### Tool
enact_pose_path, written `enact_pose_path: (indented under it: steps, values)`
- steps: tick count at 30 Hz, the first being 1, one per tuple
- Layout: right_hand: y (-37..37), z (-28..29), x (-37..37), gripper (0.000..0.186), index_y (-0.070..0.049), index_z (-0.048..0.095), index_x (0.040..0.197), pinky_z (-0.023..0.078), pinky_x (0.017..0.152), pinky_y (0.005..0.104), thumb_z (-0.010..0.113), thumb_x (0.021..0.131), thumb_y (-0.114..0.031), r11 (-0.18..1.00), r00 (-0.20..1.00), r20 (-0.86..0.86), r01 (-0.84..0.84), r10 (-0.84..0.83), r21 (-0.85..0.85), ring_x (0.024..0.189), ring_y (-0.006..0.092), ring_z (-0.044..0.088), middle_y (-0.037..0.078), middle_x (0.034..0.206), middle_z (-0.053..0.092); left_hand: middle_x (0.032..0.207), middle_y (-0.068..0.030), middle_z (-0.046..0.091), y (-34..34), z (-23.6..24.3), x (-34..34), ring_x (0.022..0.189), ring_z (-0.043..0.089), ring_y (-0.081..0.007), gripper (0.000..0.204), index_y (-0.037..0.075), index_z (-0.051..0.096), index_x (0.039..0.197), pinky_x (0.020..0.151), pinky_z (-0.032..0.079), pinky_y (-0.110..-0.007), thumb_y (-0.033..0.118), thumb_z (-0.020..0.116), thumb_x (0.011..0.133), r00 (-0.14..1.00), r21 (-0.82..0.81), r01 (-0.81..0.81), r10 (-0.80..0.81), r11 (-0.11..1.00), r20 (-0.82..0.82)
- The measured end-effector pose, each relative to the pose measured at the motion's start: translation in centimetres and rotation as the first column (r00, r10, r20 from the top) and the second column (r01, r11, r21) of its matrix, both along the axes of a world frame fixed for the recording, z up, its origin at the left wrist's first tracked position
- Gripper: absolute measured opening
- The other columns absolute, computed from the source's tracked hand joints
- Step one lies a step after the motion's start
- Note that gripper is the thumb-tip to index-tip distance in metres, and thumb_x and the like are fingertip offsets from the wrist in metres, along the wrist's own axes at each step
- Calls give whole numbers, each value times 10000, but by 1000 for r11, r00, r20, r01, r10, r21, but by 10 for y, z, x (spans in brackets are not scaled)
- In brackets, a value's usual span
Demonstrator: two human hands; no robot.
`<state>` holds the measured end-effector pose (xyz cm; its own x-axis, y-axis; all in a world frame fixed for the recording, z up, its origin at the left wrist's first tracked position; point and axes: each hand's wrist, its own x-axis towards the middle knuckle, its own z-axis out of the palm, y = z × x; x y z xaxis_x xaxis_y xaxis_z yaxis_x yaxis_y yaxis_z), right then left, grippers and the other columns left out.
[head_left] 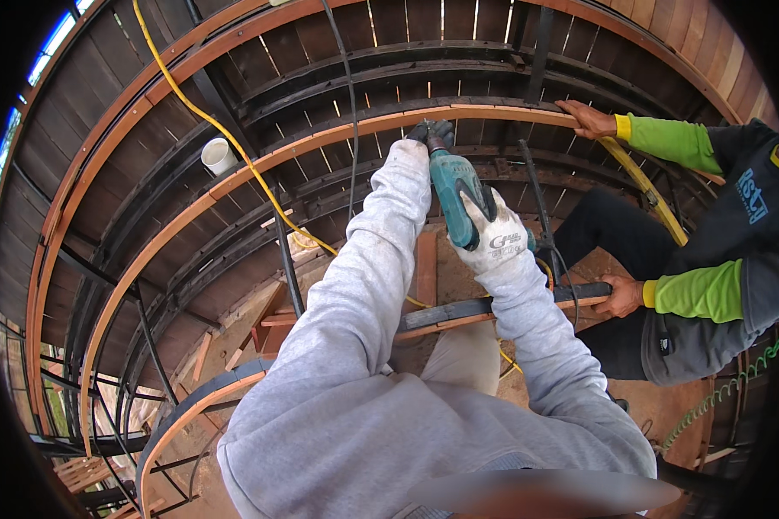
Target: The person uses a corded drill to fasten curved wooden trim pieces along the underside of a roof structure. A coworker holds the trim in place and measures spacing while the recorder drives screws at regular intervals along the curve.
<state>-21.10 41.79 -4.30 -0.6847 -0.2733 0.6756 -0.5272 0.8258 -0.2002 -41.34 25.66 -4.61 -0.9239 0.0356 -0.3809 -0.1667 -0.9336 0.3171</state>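
A teal power drill [455, 195] is in my right hand [496, 232], whose white work glove wraps round its grip. The drill's front end points away from me, toward a curved rail [320, 136] faced with wooden strip. My left hand [432, 132], in a glove with dark fingers, is at the drill's nose against the rail. Its fingers look curled, but my sleeve and the drill hide what they hold. Where the bit meets the rail is also hidden.
At right a co-worker in green sleeves rests one hand [589, 119] on the rail and another [621, 296] on a lower curved bench rail [446, 313]. A yellow cord [221, 128], a dark cable [352, 95], a white cup [219, 156] and a yellow level [645, 186] are close by.
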Motion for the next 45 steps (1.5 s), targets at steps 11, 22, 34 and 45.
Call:
enact_pose_path:
  steps: [11, 22, 34, 45]
  values:
    - [-44, -13, -5, 825, -188, 500, 1451, 570, 898, 496, 842, 707, -293, 999, 1000, 19, -22, 21, 25, 1047, 428, 672, 273, 1323, 571, 1118, -178, 681, -44, -9, -11, 1029, 690, -371, 299, 85, 546, 1200, 894, 592, -587, 307, 604, 1010, 999, -39, 3, -4, 999, -33]
    - [-59, -37, -12, 707, -294, 559, 1420, 548, 890, 517, 774, 755, -398, 999, 1000, 27, -13, 14, -47, 1012, 409, 670, 287, 1318, 542, 1125, -182, 678, -61, -16, -12, 1034, 689, -374, 333, 74, 545, 1211, 901, 591, -584, 317, 626, 998, 999, -34, 6, -8, 999, -43]
    - [-61, -26, -7, 854, -200, 495, 1454, 575, 882, 513, 874, 693, -285, 997, 999, 11, -49, 50, -64, 1057, 466, 657, 304, 1310, 552, 1134, -187, 673, -67, -22, -19, 1039, 687, -377, 371, 62, 544, 1223, 908, 589, -581, 327, 649, 985, 997, -46, 42, -44, 998, -59]
    - [-72, -26, -4, 881, -120, 462, 1468, 573, 889, 507, 861, 705, -305, 996, 995, 65, 76, -72, -56, 1077, 462, 653, 305, 1312, 549, 1089, -203, 669, -62, -32, 70, 1017, 685, -393, 547, 43, 558, 1222, 887, 591, -570, 426, 761, 888, 915, -156, 363, -383, 919, -128]
